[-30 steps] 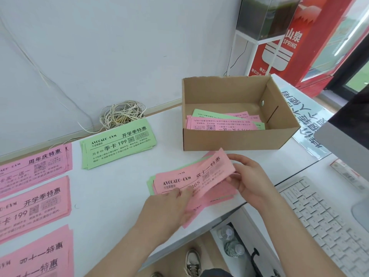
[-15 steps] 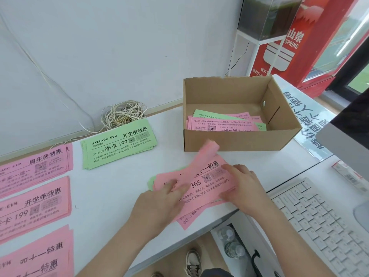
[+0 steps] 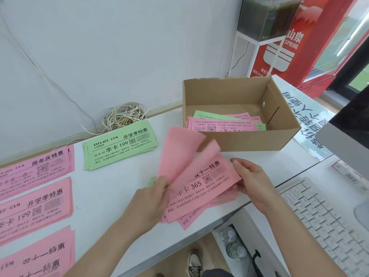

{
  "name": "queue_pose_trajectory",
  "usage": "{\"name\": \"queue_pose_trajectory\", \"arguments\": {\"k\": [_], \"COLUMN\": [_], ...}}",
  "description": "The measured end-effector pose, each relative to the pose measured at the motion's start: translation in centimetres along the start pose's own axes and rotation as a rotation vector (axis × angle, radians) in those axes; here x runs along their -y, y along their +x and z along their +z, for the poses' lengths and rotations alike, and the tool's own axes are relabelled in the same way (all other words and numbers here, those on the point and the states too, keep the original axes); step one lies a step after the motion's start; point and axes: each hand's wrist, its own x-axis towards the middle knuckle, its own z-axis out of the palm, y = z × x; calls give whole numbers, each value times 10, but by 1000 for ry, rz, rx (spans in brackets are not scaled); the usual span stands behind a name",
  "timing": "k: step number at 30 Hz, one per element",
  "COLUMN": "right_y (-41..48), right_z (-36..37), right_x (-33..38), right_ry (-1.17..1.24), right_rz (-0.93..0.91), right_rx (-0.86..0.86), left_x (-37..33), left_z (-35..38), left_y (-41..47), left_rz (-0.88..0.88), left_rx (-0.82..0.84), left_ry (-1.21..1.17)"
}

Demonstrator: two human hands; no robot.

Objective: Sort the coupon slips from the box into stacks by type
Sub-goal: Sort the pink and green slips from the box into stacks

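Head view. Left hand (image 3: 147,202) pinches pink slips (image 3: 179,156) curled upward off a loose bundle (image 3: 203,188) at the table's front edge. Right hand (image 3: 251,182) grips the bundle's right end. Cardboard box (image 3: 239,140) just behind, holding unsorted slips (image 3: 221,124). Green stack (image 3: 119,146) and pink stacks (image 3: 36,168) lie left.

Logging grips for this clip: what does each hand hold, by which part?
Left hand pinches lifted pink slips by their lower end; right hand grips pink bundle by its right end.
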Motion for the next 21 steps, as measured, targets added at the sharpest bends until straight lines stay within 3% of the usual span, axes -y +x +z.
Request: {"name": "queue_pose_trajectory", "arguments": {"k": [4, 8, 11, 14, 17, 21], "right_y": [2, 3, 3, 2, 0, -1], "right_z": [-1, 0, 0, 6, 15, 23], "right_x": [-3, -3, 2, 10, 16, 22], "right_ry": [-264, -442, -272, -62, 115, 374], "right_rz": [-79, -124, -85, -33, -10, 29], "right_rx": [-29, -72, -36, 5, 48, 49], "left_x": [13, 8, 5, 3, -3, -2], "left_z": [4, 3, 3, 6, 9, 9], "left_y": [-6, -8, -11, -13, -7, -5], "left_rz": [-127, -75, 42, 252, 274, 211], "left_rx": [-69, -112, -79, -85, -89, -107], "left_ry": [-227, -262, -182, 64, 271, 86]}}
